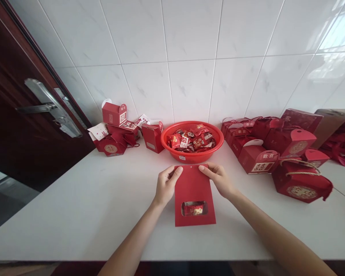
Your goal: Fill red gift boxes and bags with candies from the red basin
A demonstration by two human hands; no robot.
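Observation:
A tall red gift box (pixel 193 188) is in front of me, with a small hole near its top edge and a clear window low on its face. Through the window shows a red and gold wrapped packet (pixel 193 209). My left hand (pixel 167 183) pinches the box's upper left corner, thumb on the front. At the upper right corner my right hand (pixel 218 178) grips it the same way. The fingers behind the box are partly hidden. Just beyond stands a red plastic basket (pixel 194 156) holding several wrapped sweets (pixel 199 142).
Red gift boxes (pixel 257 157) crowd the right side of the white table (pixel 103 214); one has a rope handle (pixel 300 168). More boxes (pixel 115 143) sit at the back left, and a windowed red box (pixel 152 138) stands beside the basket. A tiled wall (pixel 143 34) and a dark door (pixel 14 96) border the table.

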